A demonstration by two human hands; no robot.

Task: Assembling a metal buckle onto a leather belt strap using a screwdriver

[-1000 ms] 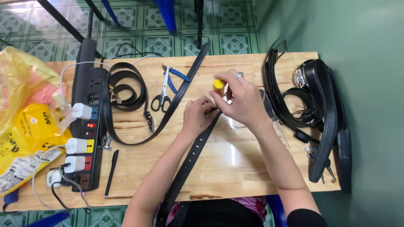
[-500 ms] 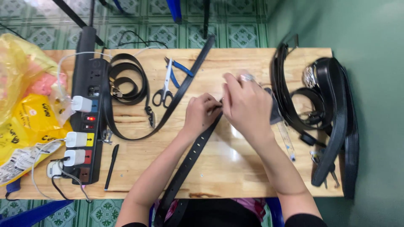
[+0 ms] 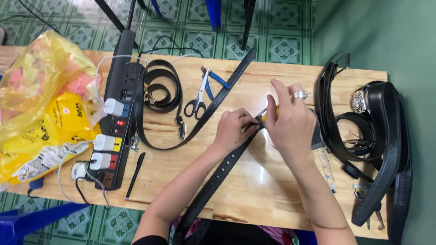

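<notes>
- A black belt [image 3: 213,181] with a row of punched holes is laid slantwise on the wooden table [image 3: 254,199]; its long axis runs from the near edge, by the person's body, up and to the right, and its far end points at the two hands near the table's middle.
- The left hand [image 3: 234,129] is brought in from the lower left, forearm along the belt, with fingers closed in a pinch on the belt's far end.
- The right hand [image 3: 290,122] is reached in from the lower right, knuckles up, index finger raised; it is closed around a small yellow-handled tool [image 3: 268,111], whose thin metal tip is aimed left and down at the pinched belt end. A ring is worn on one finger.
- Just beyond the hands, scissors [image 3: 197,102] and blue-handled pliers [image 3: 213,81] lie beside a second long black belt [image 3: 227,88].
- At the left, a black power strip [image 3: 119,113] and a yellow plastic bag [image 3: 41,104] are seen; at the right edge, a heap of black belts [image 3: 377,131] is piled.
</notes>
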